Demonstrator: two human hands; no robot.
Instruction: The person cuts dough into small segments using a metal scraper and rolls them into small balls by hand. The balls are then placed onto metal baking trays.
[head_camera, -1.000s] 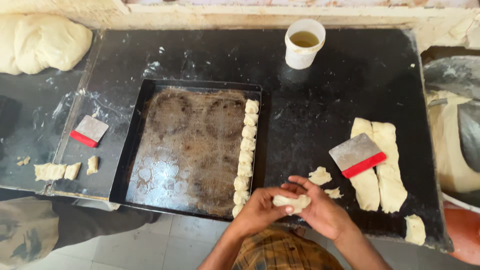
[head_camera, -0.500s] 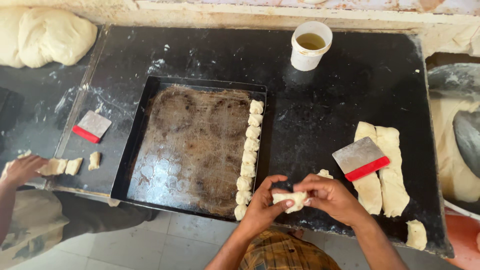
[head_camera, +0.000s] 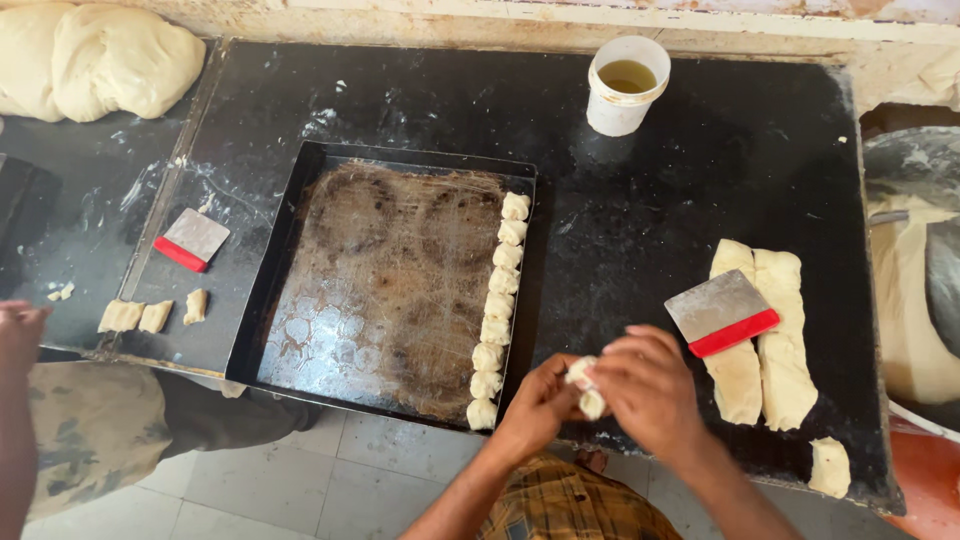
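The black worktop (head_camera: 700, 170) and the dark baking tray (head_camera: 300, 300) lie as they did 1 second ago, the tray's right edge lined with the same column of 8 dough pieces (head_camera: 497, 305), while a co-worker's hand (head_camera: 20, 330) now shows at the far left edge. The dough lump (head_camera: 585, 388) has risen off the worktop and hangs near the tray's lower right corner, pinched between the left hand (head_camera: 535, 400) and right hand (head_camera: 650, 390), both curled narrowly around it, so shaping looks underway.
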